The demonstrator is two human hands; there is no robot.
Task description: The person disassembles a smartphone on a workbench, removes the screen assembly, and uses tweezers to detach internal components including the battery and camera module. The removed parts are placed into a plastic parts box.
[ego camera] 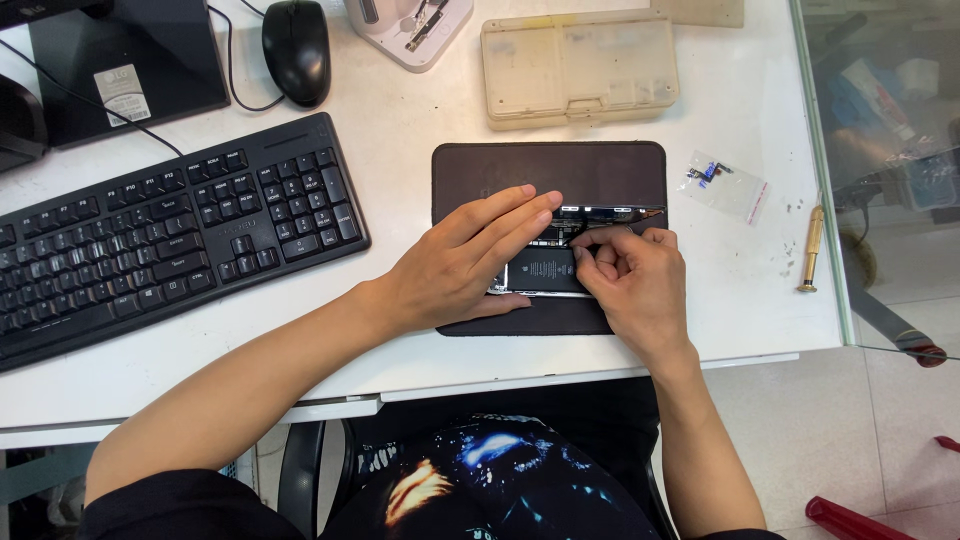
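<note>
White desk fills the head view, w/ a glass panel (890,170) butting its right edge and tiled floor below. Near the desk's front edge, centre-right, I see a dark brown work mat (600,170), and on it lies an opened phone (545,268), back off, black battery showing; mat prob. there to stop the phone sliding and keep small parts from rolling away. My left hand (460,265) lies flat over the phone's left part, fingers straight and pressed together, thumb along the mat's front edge — looks like it's pinning the phone steady. My right hand (630,280) is curled at the phone's right end, fingertips bunched in a pinch on sth thin and dark by the top of the battery; can't tell if it's a cable or a tool. Small clear bag (725,185) of bits sits just right of the mat, and a brass-coloured screwdriver (810,250) lies near the desk's right edge, both within easy reach. Beige parts box (580,65) sits at the back edge behind the mat. Black keyboard (170,235) and mouse (297,50) are pushed off to the left, well apart from the work.
</note>
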